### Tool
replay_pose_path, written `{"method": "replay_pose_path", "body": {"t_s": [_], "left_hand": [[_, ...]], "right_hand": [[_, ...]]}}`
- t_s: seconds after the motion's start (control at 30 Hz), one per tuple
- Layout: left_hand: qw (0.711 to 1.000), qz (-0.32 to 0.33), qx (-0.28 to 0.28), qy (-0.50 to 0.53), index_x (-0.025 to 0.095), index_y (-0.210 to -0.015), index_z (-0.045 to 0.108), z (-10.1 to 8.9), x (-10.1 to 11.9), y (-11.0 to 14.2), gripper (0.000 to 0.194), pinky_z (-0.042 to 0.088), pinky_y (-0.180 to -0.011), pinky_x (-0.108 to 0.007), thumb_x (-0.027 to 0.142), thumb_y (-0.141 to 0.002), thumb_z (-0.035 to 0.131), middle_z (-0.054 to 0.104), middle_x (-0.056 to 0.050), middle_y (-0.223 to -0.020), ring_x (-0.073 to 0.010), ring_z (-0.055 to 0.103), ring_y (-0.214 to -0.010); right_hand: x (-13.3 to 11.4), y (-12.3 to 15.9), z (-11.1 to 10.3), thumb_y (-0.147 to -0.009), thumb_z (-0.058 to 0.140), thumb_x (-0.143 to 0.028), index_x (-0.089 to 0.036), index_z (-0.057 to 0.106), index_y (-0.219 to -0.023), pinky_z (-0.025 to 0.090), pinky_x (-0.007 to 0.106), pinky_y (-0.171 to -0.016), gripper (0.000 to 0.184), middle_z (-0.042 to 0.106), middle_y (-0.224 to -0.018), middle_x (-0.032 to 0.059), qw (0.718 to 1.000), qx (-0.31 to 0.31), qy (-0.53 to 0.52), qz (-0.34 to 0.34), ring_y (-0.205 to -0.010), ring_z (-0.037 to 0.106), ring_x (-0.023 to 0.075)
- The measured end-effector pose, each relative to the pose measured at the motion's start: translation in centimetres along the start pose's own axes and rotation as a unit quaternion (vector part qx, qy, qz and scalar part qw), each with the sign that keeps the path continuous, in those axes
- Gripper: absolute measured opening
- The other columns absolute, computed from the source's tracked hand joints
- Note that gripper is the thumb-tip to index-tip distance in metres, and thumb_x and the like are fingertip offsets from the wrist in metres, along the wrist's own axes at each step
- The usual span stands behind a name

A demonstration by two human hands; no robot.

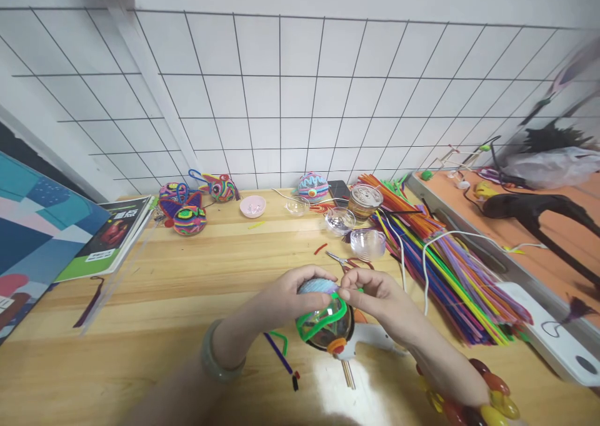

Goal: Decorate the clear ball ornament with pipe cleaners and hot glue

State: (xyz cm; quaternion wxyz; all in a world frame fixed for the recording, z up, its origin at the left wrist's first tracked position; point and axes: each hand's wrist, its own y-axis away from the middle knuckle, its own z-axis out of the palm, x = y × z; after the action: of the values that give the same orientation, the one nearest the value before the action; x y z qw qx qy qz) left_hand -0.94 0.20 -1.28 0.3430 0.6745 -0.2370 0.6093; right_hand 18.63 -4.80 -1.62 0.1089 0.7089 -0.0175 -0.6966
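Head view: well off the far edge of the desk [225, 257], the left hand [295, 290] clasps a green-trimmed ball [324, 323]; the right hand [374, 293] pinches its pale strip [332, 287].

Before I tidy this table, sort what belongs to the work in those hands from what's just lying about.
Probably part of the work:
green-trimmed ball, left hand holding it, right hand at its edge
pipe cleaners, bundled at right
scissors, beyond the ball

Probably just lying about:
books, at left
plastic bag, far right
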Motion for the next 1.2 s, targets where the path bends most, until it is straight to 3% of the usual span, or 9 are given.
{"method": "replay_pose_path", "body": {"t_s": [0.3,0.87,1.2], "left_hand": [[0.999,-0.020,0.028,0.031,0.017,-0.098,0.056,0.4,0.2,0.0,0.027,0.041,-0.074,-0.027,0.031,-0.075,0.060,0.055,-0.002,-0.090,-0.0161,0.051,-0.084],[0.998,0.000,0.032,0.062,0.017,-0.091,0.055,0.4,0.2,0.1,0.022,0.039,-0.072,-0.027,0.024,-0.071,0.058,0.055,-0.001,-0.087,-0.0154,0.049,-0.080],[0.996,-0.014,0.029,0.084,0.016,-0.089,0.056,0.5,0.1,-0.3,0.024,0.038,-0.072,-0.028,0.027,-0.068,0.060,0.055,-0.003,-0.087,-0.0164,0.050,-0.082]], "right_hand": [[-1.2,-0.3,0.7,-0.065,0.079,-0.035,-0.019,0.062,-0.064,0.035,0.023,-0.054,0.023,0.054,-0.058,-0.0044,1.000,-0.008,0.001,0.010,-0.056,0.044,0.0103],[-2.1,-0.1,1.4,-0.063,0.078,-0.039,-0.020,0.065,-0.064,0.041,0.026,-0.060,0.023,0.058,-0.060,-0.0032,1.000,-0.003,0.022,0.008,-0.059,0.050,0.0131],[-2.0,-0.3,1.2,-0.064,0.078,-0.032,-0.019,0.064,-0.063,0.041,0.025,-0.060,0.019,0.059,-0.060,-0.0035,1.000,-0.015,0.011,0.010,-0.059,0.050,0.0117]]}}
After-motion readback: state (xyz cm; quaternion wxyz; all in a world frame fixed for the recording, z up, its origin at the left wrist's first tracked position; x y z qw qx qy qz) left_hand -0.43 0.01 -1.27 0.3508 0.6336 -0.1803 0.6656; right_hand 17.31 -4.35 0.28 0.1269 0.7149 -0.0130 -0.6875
